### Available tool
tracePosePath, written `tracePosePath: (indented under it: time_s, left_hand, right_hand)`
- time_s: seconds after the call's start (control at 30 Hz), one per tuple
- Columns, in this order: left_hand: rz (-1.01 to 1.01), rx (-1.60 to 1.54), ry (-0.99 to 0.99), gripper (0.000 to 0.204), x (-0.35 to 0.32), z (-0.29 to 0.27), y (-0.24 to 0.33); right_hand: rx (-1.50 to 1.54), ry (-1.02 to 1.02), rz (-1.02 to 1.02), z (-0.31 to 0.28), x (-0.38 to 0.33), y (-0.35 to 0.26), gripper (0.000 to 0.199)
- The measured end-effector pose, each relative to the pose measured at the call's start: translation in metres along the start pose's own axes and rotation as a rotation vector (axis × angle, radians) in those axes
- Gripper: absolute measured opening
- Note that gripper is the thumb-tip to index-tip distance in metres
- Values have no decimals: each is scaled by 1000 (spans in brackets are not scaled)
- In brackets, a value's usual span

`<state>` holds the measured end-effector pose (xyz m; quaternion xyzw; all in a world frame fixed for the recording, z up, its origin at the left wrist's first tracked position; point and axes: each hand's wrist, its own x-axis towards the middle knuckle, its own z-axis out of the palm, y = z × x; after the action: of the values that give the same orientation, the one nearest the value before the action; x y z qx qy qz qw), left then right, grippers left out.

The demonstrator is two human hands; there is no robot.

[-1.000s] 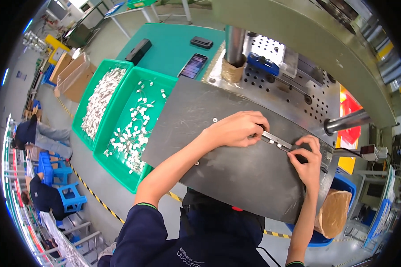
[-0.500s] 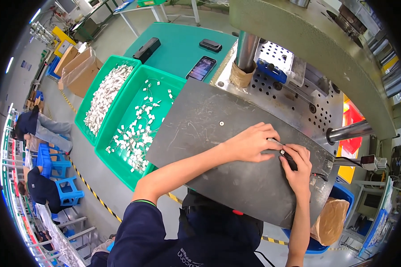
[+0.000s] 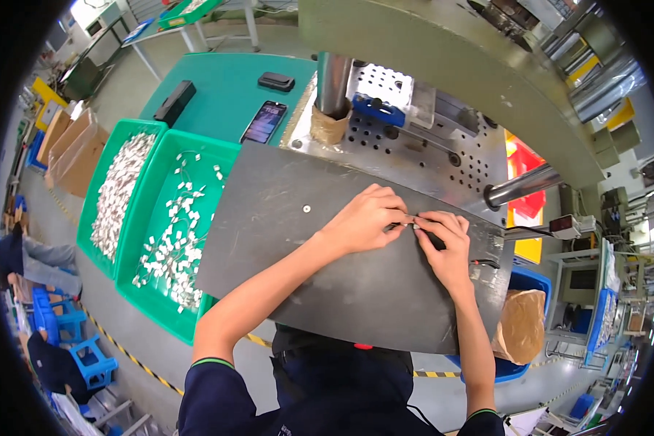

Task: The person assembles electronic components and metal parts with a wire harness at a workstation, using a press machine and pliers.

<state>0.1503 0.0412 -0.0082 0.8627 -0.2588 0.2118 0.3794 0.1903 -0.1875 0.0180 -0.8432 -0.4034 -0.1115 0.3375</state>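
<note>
Since a moment ago the two hands have closed in on each other over the dark grey flat work plate [image 3: 327, 291], and now they meet fingertip to fingertip near its far right part. The left hand [image 3: 367, 218] lies palm down, knuckles arched, thumb and forefinger pressed together on a small pale metal piece [image 3: 412, 220] that sits right at the meeting point; the right hand [image 3: 447, 243] curls in from the other side, its fingers bunched and nipping the same little piece, with a thin dark wire [image 3: 487, 263] trailing off just beside the wrist. How exactly the piece sits between the fingertips is too small to tell. Both forearms reach up from the lower edge, the left one long and slanted across the plate, the right one nearly straight. As for progress: the near green plastic bin [image 3: 221, 156] to the left holds a scattered layer of small white wired parts [image 3: 171, 247], the far green bin [image 3: 98, 189] beside it is heaped with more, so by the look of it plenty remains to handle, and this one piece seems mid-assembly rather than finished. Behind the plate stands the perforated metal press bed [image 3: 414, 149] with its steel column [image 3: 334, 76].
</note>
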Motion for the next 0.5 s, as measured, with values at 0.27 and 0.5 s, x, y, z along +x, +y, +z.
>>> tracePosePath:
  time_s: [0.27,0.5]
  left_hand:
    - [-48,30,32,19,-9,-4,5]
    - [-58,4,109,32,4,8,6]
  right_hand:
    - [-143,318,118,-13,106,46,52]
    - [13,-104,329,-60,215,142,52]
